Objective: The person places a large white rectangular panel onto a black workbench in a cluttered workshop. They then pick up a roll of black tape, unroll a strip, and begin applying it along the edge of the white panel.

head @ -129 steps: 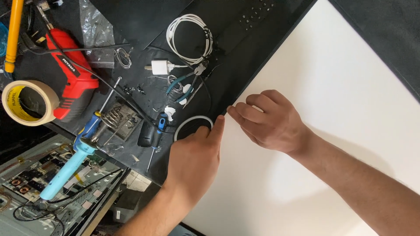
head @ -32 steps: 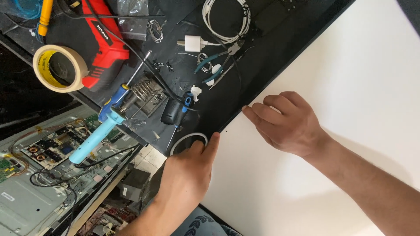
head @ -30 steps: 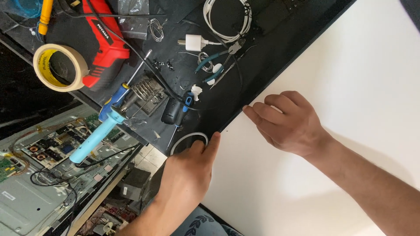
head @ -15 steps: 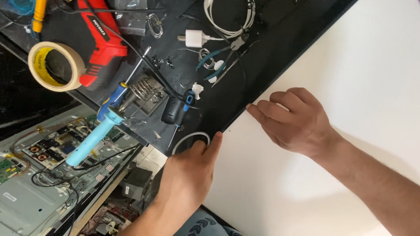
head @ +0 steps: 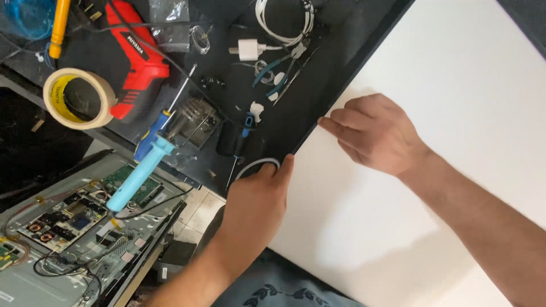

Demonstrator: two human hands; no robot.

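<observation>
A large white sheet [head: 455,113] lies over a black panel [head: 347,34], its straight edge running diagonally. My left hand [head: 256,204] rests at the sheet's near corner, thumb along the edge, fingers curled beside a small white ring [head: 256,165]. My right hand [head: 372,133] lies on the sheet further up, fingertips pressed at the same edge. Whether either hand pinches the sheet cannot be seen.
On the black surface lie a red power tool [head: 136,57], a roll of masking tape [head: 79,96], a blue-handled soldering iron [head: 142,170], screwdrivers [head: 239,142], a white charger [head: 247,50] and coiled white cable [head: 284,20]. An opened panel with circuit boards [head: 62,222] sits lower left.
Over four seconds the view has shifted, and both hands now sit a little lower and to the right along the sheet's edge. Their poses are almost unchanged in the last second.
</observation>
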